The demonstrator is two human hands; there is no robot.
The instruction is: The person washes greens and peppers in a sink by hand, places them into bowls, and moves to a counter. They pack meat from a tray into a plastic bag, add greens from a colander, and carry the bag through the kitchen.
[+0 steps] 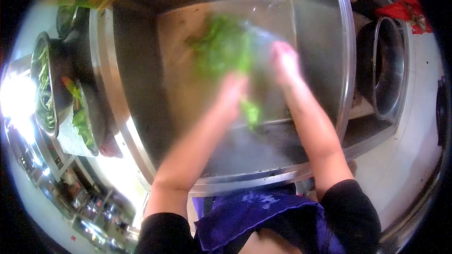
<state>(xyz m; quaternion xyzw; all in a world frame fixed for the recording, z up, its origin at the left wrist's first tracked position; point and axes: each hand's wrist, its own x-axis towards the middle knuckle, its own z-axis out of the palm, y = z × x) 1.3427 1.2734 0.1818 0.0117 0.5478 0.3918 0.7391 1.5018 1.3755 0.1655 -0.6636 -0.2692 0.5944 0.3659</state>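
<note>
Reaching into the steel sink (347, 66), both hands blur with motion: the left hand (234, 91) touches the near end of the leafy greens (221, 47), and the right hand (284, 62) lies just beside them. The bunch stretches away beyond the left hand; neither hand's grip can be made out.

Steel sink (136, 80) holds leafy greens (221, 47); vegetable bowls (59, 73) beside it

In a steel sink (136, 66), the blurred left hand (233, 91) and right hand (285, 61) meet at leafy greens (221, 47). Bowls (66, 138) of vegetables stand left of it.
</note>
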